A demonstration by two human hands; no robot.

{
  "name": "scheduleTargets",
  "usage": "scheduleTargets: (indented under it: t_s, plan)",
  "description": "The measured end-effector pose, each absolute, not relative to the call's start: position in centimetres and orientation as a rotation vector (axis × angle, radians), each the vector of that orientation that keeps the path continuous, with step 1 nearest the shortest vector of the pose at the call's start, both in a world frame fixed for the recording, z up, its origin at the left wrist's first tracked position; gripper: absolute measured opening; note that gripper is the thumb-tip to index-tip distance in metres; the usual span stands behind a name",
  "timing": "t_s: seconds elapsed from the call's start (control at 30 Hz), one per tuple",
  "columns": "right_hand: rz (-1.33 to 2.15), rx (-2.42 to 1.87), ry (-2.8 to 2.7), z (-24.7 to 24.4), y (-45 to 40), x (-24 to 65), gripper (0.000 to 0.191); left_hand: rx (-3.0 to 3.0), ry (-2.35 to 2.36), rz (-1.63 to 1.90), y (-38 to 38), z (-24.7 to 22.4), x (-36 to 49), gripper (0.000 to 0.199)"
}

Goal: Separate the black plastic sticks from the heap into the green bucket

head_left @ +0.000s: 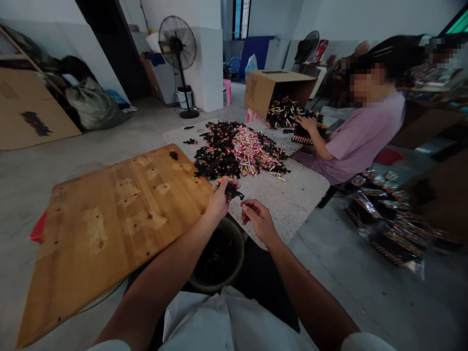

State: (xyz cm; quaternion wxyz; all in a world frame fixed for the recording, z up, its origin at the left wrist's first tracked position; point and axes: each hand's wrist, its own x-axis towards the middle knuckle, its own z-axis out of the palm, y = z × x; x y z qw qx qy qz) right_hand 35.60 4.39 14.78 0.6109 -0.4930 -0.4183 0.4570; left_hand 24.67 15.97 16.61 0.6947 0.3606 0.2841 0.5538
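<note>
My left hand (218, 201) is closed around a small black plastic toy gun (236, 192), with bits of green and orange at the fingers. Just to its right, my right hand (260, 220) is pinched, its fingertips near the toy's end. A tiny red spot shows at those fingertips, too small to name. Beyond both hands, a heap of black toy guns (215, 158) with orange and green tips lies on the speckled table (288, 195). Small pink and yellow tubes (248, 148) are piled against it. Below my hands stands a round bucket (239, 261) with dark pieces inside.
A wooden board table (109, 204) is at my left. Across, a person (369, 131) in a pink shirt reaches toward toys spilling from a cardboard box (259, 92). Bagged packs (391, 229) lie on the floor at right. A standing fan (178, 46) is behind.
</note>
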Motion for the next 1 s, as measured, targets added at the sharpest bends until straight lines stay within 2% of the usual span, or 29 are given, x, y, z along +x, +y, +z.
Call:
scheduleTargets:
  t_s: [0.3, 1.0]
  plan:
    - [0.968, -1.168, -0.915, 15.2, 3.9, 36.2, 0.037, 0.874, 0.66, 1.209, 14.1, 17.6, 24.4, 0.053]
    - [1.097, -1.09, -0.759, 15.8, 4.0, 36.0, 0.031, 1.056, 0.664, 1.309, 13.6, 17.5, 24.1, 0.042]
